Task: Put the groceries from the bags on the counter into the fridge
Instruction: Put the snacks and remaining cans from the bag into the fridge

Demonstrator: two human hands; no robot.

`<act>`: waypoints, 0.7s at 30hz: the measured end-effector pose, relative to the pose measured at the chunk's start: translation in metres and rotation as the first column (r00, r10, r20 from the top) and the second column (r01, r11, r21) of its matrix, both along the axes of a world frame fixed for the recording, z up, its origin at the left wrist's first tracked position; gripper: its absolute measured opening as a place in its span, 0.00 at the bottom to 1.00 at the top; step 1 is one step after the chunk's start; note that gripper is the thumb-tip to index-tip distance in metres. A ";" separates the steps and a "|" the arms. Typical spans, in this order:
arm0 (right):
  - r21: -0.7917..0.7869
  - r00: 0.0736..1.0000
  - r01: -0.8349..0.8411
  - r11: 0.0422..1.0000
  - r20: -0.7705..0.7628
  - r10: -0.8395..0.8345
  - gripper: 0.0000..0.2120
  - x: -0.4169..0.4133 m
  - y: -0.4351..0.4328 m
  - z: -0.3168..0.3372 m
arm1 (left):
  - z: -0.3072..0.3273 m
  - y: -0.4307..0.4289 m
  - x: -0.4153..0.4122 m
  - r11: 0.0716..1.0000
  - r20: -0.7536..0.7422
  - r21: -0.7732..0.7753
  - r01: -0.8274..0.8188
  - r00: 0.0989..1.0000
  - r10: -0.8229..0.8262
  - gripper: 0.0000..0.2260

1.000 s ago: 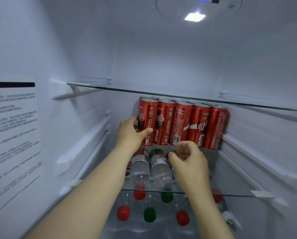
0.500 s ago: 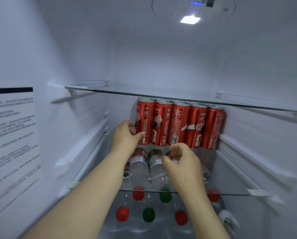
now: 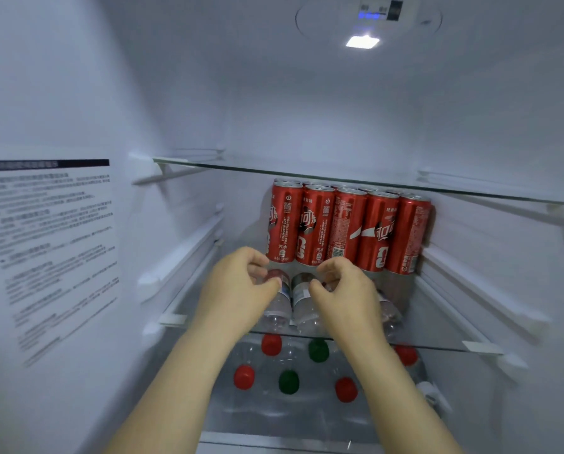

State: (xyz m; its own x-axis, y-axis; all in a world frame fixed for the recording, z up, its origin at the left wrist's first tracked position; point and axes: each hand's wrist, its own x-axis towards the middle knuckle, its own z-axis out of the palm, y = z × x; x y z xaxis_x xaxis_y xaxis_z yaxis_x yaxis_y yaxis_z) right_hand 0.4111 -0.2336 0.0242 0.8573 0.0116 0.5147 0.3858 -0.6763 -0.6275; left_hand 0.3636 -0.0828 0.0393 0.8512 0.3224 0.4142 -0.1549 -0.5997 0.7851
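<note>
Left hand (image 3: 238,290) and right hand (image 3: 344,291): fingers curled together, gripping nothing. Just beyond the fingers, slim glossy red cans (image 3: 346,229) stand upright in a touching row on the glass shelf (image 3: 438,335). Below the fingers: clear plastic bottles (image 3: 287,381) with round red and green caps.

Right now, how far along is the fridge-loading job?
Done: red cans stand in rows on the glass shelf, capped bottles below. In hand: nothing; left hand and right hand hover, fingers curled, before the cans. Left: unclear; bags and counter out of view.
</note>
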 end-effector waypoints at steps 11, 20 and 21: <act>-0.341 0.983 0.132 0.931 -0.076 -0.168 0.11 -0.099 -0.057 0.022 | -0.003 -0.019 -0.068 0.965 0.092 0.057 0.257 0.961 -0.261 0.10; -0.425 0.898 0.386 0.819 -0.031 -0.440 0.15 -0.242 -0.110 0.017 | -0.021 -0.083 -0.121 0.787 0.055 0.085 0.611 0.786 -0.616 0.11; -0.420 0.882 0.420 0.805 -0.020 -0.471 0.14 -0.259 -0.116 0.019 | -0.022 -0.093 -0.129 0.763 0.054 0.081 0.642 0.761 -0.646 0.12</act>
